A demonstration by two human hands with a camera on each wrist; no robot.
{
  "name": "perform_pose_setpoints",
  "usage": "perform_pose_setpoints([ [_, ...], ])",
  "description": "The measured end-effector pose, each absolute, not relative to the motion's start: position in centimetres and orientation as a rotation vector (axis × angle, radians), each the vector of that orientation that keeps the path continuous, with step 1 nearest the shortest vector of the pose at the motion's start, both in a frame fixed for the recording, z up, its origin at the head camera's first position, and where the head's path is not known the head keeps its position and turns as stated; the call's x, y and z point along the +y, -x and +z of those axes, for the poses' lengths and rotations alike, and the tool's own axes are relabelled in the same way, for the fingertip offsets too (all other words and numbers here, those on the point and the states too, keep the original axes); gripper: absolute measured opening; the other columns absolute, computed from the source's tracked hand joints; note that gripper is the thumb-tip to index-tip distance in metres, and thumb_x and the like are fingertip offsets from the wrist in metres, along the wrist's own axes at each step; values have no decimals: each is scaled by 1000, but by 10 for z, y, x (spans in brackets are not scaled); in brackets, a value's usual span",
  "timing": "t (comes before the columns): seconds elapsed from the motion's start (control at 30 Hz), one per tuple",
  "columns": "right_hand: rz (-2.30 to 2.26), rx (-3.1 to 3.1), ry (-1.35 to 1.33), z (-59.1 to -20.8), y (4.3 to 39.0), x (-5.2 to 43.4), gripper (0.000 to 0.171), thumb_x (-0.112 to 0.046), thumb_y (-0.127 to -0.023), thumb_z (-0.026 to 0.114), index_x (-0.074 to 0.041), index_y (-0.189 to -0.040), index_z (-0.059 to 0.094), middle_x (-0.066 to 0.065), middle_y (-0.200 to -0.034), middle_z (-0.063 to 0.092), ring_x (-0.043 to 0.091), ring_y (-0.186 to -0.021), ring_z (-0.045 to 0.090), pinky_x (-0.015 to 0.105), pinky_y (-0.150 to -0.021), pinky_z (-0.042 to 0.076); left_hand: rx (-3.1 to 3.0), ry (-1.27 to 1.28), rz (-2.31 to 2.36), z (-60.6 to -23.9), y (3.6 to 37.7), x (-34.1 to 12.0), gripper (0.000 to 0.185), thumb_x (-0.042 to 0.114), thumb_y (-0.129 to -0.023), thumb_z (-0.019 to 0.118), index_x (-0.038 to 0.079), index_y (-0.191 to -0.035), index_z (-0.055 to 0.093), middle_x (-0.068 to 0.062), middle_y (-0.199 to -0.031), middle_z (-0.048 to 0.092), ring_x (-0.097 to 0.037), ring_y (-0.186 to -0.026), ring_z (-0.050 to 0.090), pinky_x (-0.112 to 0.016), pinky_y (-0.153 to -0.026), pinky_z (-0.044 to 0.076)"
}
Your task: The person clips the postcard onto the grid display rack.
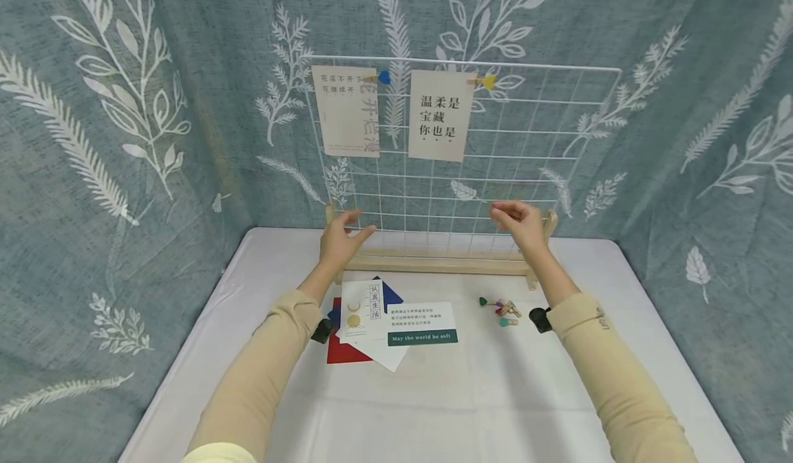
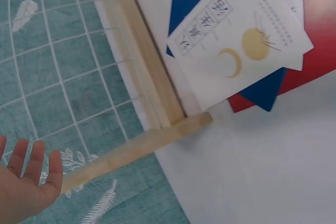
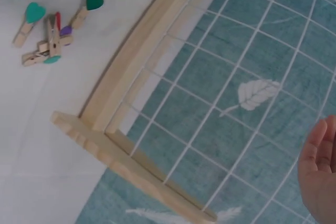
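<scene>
Head view: my left hand (image 1: 343, 237) and right hand (image 1: 519, 223), fingers relaxed and holding nothing, hover before the white wire grid (image 1: 526, 153) on its wooden stand (image 1: 434, 262).

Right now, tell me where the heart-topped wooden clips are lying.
In the head view, the wooden clips lie in a small heap on the white table, right of the cards, before the grid's wooden base and nearest the right hand.

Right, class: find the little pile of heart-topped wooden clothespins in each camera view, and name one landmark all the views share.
Head: clothespins on the table, lower right of centre.
Left wrist: not in view.
Right wrist: clothespins, top left.
Shared landmark: wooden stand holding the wire grid.
</scene>
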State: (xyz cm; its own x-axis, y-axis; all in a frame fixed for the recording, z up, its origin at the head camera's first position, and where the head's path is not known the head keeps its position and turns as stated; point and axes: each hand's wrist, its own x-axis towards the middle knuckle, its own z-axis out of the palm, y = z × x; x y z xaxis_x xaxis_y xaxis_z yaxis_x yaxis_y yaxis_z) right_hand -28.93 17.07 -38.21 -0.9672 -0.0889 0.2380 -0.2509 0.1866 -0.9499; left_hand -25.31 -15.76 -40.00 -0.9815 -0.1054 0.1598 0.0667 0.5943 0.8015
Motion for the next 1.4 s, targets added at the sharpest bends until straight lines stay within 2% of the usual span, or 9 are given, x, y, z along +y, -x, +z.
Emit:
perform_pose_setpoints([
  [0.13,1901,-2331,-317,-389,287,176,34,-9,-92,59,16,-115,55,-26,-79,62,-9,-75,62,12,-70,53,-2698,-51,-1295,-409,249,-161,59,30,-90,63,1,-137,44,-24,-137,48,-41,-120,50,-49,-99,43],
  [0.23,1888,-2363,-296,-394,285,180,35,-10,-93,59,15,-117,55,-22,-84,64,-10,-76,61,13,-71,53,-2765,-80,-1290,-416,246,-164,63,31,-91,62,0,-140,39,-26,-139,44,-43,-124,47,-52,-101,41],
  [0.43,1838,-2422,-243,-409,279,189,35,-11,-94,57,14,-117,54,10,-106,68,-11,-77,59,14,-73,53,-2890,-85,-1253,-432,237,-166,72,33,-91,60,-4,-144,28,-31,-145,33,-46,-133,34,-57,-107,32],
  [0.63,1886,-2410,-196,-431,273,197,33,-8,-93,58,17,-115,54,-9,-91,67,-10,-74,59,12,-69,52,-2917,-87,-1240,-452,226,-166,76,28,-90,62,-9,-144,23,-31,-149,25,-47,-137,26,-58,-110,27],
  [0.73,1867,-2419,-201,-439,271,201,33,-6,-93,57,18,-114,53,10,-102,69,-11,-74,57,11,-69,50,-2921,-103,-1205,-458,221,-166,76,26,-89,64,-9,-144,24,-32,-149,24,-48,-136,26,-58,-110,28],
  [0.87,1784,-2488,-216,-446,265,205,32,-6,-93,56,17,-116,54,34,-116,57,-14,-74,53,7,-69,47,-2943,-149,-1162,-466,216,-167,78,27,-88,65,-8,-144,24,-31,-149,25,-48,-136,27,-59,-109,29],
  [1.2,1691,-2584,-239,-470,253,216,30,-3,-92,57,17,-114,55,35,-111,59,-16,-73,51,7,-69,46,-2976,-280,-1157,-484,206,-158,82,29,-85,68,0,-147,23,-29,-148,28,-51,-131,33,-67,-101,32],
  [1.4,1672,-2602,-228,-479,246,223,29,-1,-91,57,17,-114,56,36,-111,58,-14,-74,51,8,-68,46,-3010,-199,-1115,-494,202,-144,81,30,-84,70,-2,-145,27,-30,-146,32,-50,-129,37,-65,-100,36],
])
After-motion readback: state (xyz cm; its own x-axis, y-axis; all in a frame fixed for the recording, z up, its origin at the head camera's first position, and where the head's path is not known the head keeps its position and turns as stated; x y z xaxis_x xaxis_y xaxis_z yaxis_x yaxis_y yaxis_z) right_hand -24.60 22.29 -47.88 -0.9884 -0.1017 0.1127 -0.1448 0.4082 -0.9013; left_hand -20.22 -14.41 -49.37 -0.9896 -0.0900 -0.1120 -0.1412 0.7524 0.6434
